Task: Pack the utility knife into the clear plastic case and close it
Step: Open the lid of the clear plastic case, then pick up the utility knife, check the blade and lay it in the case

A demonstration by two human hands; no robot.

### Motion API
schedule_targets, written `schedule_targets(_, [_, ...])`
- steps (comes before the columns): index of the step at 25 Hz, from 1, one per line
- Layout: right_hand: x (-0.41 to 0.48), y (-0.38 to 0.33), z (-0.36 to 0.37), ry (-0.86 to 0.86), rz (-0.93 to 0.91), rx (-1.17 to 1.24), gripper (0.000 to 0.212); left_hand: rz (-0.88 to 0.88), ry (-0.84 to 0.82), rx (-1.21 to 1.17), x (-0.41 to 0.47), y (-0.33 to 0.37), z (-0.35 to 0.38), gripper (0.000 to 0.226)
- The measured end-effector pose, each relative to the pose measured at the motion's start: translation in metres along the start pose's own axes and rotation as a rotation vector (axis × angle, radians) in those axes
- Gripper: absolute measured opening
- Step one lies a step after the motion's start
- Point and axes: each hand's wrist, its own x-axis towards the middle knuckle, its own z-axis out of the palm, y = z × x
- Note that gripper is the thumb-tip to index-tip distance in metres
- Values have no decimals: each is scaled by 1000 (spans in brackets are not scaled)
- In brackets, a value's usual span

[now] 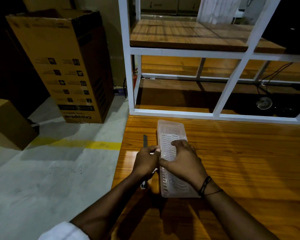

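A long clear plastic case (170, 129) with a wavy ribbed insert lies on the wooden table (241, 161), lengthwise away from me. My right hand (182, 161) rests on top of its middle, fingers spread over it and thumb at its left edge. Just left of the case, my left hand (146, 161) is closed around the utility knife (145, 141). The knife's grey blade sticks out beyond my fingers, pointing away from me, and its butt end shows below my wrist. I cannot tell whether the case is open or closed.
A white metal frame shelf (229, 87) with wooden boards stands at the table's far edge. The table's left edge runs close to my left hand, with concrete floor and a yellow line (100, 145) beyond. Tall cardboard boxes (68, 66) stand on the floor at left.
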Motion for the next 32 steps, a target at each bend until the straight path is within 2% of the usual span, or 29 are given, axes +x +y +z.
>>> schedule_targets(3, [0,9,-19,33,31,291,74,0,-28,-51,-5,3,-2,24])
schedule_targets(5, [0,21,-34,24,58,555,52,1,-52,-55,-5,3,-4,23])
schedule_targets(7, [0,37,-49,95,94,747,27,-7,-64,-62,-6,5,-5,24])
schedule_targets(9, [2,55,-59,203,184,803,29,-16,-62,-68,-7,8,-5,25])
schedule_targets(13, [6,94,-59,265,322,732,20,4,-38,22,-10,12,-9,23])
schedule_targets(18, [15,123,-33,286,363,410,17,74,98,394,-9,7,-17,16])
schedule_targets(22, [19,126,-14,315,399,304,11,104,157,676,-15,4,-20,12])
schedule_targets(23, [20,128,-8,327,398,264,8,107,159,744,-16,1,-21,15])
schedule_targets(25, [23,135,2,349,418,106,4,64,153,867,-17,-3,-24,36])
schedule_targets(28, [25,133,1,355,414,-70,15,-30,167,947,-15,-5,-27,51])
schedule_targets(32, [27,123,-7,367,318,25,34,-78,197,978,-12,-3,-28,49])
